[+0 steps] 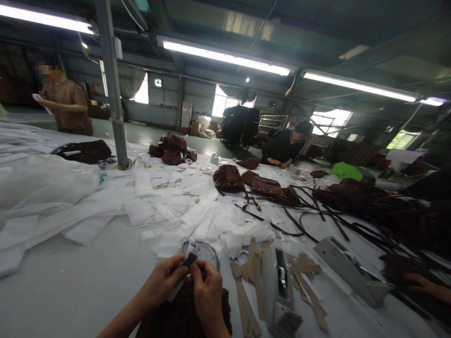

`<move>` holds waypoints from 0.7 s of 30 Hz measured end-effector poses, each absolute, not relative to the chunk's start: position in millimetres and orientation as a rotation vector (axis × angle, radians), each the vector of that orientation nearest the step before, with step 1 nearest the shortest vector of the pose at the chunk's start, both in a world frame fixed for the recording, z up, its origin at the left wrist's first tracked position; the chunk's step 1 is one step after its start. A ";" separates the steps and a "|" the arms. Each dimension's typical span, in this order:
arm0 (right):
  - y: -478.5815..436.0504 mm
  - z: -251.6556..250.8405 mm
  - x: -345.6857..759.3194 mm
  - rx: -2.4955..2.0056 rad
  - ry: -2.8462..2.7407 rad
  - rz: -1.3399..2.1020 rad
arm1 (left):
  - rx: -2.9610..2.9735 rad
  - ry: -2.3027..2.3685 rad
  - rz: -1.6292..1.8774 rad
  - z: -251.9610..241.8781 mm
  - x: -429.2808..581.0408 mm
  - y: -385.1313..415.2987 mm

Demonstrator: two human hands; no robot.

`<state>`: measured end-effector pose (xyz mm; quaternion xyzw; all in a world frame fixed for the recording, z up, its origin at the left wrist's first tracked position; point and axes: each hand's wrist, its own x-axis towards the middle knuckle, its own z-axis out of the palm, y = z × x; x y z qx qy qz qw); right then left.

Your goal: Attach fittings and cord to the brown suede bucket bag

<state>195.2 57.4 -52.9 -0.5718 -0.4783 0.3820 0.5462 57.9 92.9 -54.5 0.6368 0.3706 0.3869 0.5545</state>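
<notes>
Near the bottom centre, my left hand (pixel 165 280) and my right hand (pixel 207 287) meet, both with fingers pinched on a small grey strip (pixel 191 256) partly wrapped in white. Below them lies a dark brown fringed piece (pixel 176 315), partly covered by my hands and wrists. A loop of thin grey cord or tape (pixel 212 250) rests on the table just behind my fingers. To the right of my right hand are brown paper strips (pixel 244 295) and a grey metal tape dispenser (pixel 280 286).
White paper sheets (pixel 130 206) cover much of the table. Brown bags (pixel 266 186) with straps lie beyond. A second dispenser (pixel 352 267) stands right, near another person's hand (pixel 423 284). A metal post (pixel 114 94) rises at left. Two people (pixel 70 101) are across the table.
</notes>
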 end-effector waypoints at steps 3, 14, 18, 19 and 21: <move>56.9 -50.8 194.0 -1.315 -1.093 0.934 | 1.416 0.817 0.944 -58.5 61.4 92.7; 54.2 -61.9 178.3 -1.202 -0.937 1.023 | 1.009 0.726 0.867 -73.0 54.9 87.7; 53.0 -67.2 173.9 -1.211 -0.953 0.940 | 0.968 0.714 0.915 -76.3 56.4 85.5; 52.8 -67.5 173.7 -1.216 -0.949 0.925 | 0.997 0.702 0.924 -76.6 57.3 85.6; 52.5 -66.5 174.7 -1.223 -0.930 0.923 | 1.055 0.702 0.940 -77.8 59.0 86.2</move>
